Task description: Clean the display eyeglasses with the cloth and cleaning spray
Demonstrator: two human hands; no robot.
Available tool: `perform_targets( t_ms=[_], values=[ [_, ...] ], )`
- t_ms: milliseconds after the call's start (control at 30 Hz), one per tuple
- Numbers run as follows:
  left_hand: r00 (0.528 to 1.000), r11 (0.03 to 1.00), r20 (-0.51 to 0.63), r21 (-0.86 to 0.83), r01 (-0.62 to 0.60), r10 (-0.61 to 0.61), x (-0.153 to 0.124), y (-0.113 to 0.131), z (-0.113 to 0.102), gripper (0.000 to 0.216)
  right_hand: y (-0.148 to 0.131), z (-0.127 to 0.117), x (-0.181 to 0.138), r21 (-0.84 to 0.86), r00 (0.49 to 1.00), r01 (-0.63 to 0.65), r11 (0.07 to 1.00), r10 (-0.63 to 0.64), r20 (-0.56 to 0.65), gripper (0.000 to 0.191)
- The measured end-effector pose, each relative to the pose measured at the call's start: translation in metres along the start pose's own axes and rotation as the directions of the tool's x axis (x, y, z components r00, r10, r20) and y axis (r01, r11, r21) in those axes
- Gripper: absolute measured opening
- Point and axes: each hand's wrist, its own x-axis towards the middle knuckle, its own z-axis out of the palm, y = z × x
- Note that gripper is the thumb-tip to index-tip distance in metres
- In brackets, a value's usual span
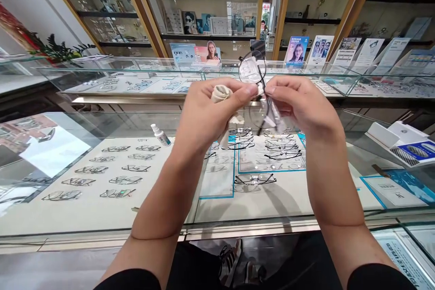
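Note:
A pair of dark-rimmed eyeglasses is held up on edge between my two hands, above the glass display counter. My left hand is closed around a bunched cream cloth; its thumb and forefinger meet at the eyeglasses, and a tail of cloth hangs below. With thumb and fingertips, my right hand pinches the frame from the other side. Something clear and crinkled, perhaps plastic film or glare, shows by the lower lens. Fingers partly hide the middle of the frame.
Rows of eyeglasses lie inside the counter, with one pair at the front middle. A small white spray bottle stands left of my hands. An open white-and-blue box sits at right. Another glass showcase runs behind.

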Motion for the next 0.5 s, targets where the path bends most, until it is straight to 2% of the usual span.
perform_targets(
  t_ms=[133,233,367,500],
  values=[
    [0.991,0.995,-0.107,-0.039,-0.091,0.086,-0.012,0.018,-0.009,0.017,0.003,0.000,0.000,0.301,0.998,-0.056,0.952,0.041,0.056,0.039],
    [0.986,0.990,-0.115,-0.058,-0.130,0.123,-0.014,0.022,-0.012,0.018,0.000,0.003,0.000,0.414,0.990,-0.118,0.902,0.076,0.117,0.043],
    [0.989,0.996,-0.118,0.033,-0.088,0.091,-0.014,0.024,-0.013,0.015,-0.005,0.003,0.000,0.293,0.978,-0.195,0.936,0.165,0.126,0.052],
    [0.990,0.989,-0.131,0.140,-0.039,0.057,-0.017,0.029,-0.015,0.015,-0.008,0.001,0.000,0.189,0.977,-0.207,0.960,0.192,0.098,0.048]
  ],
)
